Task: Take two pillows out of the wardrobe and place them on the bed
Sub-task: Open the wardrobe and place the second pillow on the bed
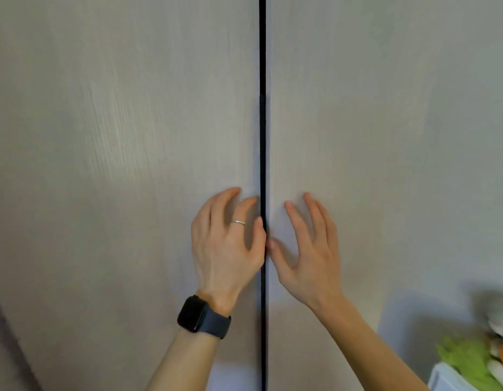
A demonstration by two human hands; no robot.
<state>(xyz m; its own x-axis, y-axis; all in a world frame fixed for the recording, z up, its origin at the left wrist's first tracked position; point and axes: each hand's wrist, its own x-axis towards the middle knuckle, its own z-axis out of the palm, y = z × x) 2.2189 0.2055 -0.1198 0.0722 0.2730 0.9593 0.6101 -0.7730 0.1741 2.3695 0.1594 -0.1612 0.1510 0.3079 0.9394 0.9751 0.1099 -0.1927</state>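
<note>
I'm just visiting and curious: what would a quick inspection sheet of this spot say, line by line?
Surface: two pale wood-grain wardrobe doors, left door and right door, shut, with a dark gap between them.
Job's things: pillows and bed, nothing seen.
Clutter: a soft toy, green, white and orange, at the lower right on something white.
Hands: left hand and right hand, fingers spread, either side of the gap; the thumbs reach its edges. Neither holds anything.
Worn items: a dark watch on the left wrist, a ring on a left finger.
Cables: nothing seen.
Surroundings: a darker strip at the lower left edge, too blurred to name.
</note>
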